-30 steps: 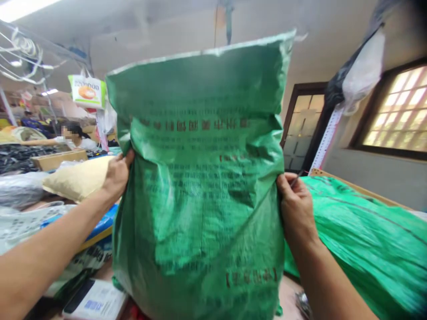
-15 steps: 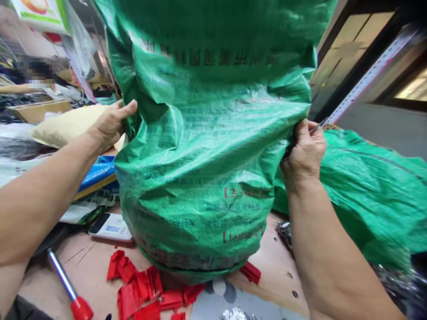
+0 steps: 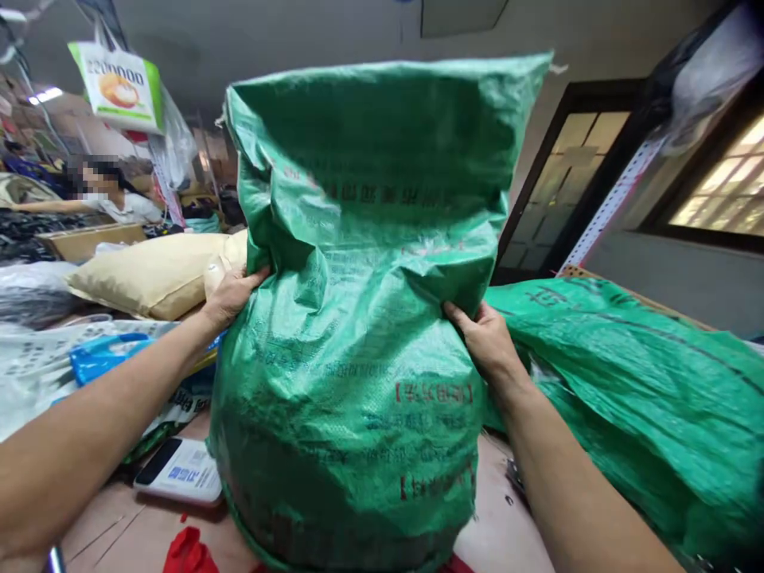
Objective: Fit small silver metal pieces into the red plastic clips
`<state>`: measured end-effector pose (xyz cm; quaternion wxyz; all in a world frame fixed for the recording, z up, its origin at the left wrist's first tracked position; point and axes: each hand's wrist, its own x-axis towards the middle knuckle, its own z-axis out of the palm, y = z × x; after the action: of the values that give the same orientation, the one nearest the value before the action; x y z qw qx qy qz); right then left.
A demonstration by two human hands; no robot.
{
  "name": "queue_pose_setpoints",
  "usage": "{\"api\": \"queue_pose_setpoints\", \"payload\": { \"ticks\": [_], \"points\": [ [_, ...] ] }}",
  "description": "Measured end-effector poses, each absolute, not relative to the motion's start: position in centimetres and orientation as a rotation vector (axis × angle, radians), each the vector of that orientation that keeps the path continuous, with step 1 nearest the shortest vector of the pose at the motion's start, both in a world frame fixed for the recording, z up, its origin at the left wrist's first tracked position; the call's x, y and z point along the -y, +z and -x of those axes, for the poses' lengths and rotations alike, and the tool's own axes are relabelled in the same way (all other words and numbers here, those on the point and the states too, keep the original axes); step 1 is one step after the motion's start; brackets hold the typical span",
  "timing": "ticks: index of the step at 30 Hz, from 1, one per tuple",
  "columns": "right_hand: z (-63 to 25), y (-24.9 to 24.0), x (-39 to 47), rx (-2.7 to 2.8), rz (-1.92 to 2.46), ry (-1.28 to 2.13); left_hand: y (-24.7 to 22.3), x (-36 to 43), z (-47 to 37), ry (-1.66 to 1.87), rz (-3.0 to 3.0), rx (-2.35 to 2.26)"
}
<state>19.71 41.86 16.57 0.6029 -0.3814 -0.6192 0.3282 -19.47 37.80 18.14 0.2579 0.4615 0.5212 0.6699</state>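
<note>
A full green woven sack (image 3: 352, 390) with red and dark printed lettering stands upright in front of me, bulging below and narrower at its loose top. My left hand (image 3: 235, 293) grips its left side, thumb over the plastic and the other fingers hidden behind. On the right, my right hand (image 3: 486, 338) pinches a fold of the sack, its thumb on the front face and its fingers partly hidden. Close to the sack's base lie a red piece (image 3: 188, 551) and a white scale-like device (image 3: 181, 472) with a printed label.
Another green sack (image 3: 645, 382) lies to the right. At left are a beige stuffed sack (image 3: 149, 274) and blue plastic packaging (image 3: 107, 358). A co-worker (image 3: 122, 195) is at the far left. A bag (image 3: 122, 87) hangs overhead. The pinkish tabletop (image 3: 507, 525) shows below.
My view has tilted upward, so the sack's top edge now shows and most red pieces have left the picture. My right hand has shifted inward, with its thumb on the sack's front.
</note>
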Motion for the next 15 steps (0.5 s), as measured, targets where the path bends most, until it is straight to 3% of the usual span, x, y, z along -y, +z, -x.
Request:
{"api": "queue_pose_setpoints", "payload": {
  "ticks": [5, 15],
  "points": [
    [-21.2, 17.4, -42.9, 1.289, 0.822, 0.642, 19.3, -39.7, 20.1, 1.928, -1.287, -1.517],
    [-21.7, 14.5, -47.2, 1.216, 1.079, 0.534, 18.4, -44.2, 18.4, 1.615, -1.339, -1.874]
  ]
}}
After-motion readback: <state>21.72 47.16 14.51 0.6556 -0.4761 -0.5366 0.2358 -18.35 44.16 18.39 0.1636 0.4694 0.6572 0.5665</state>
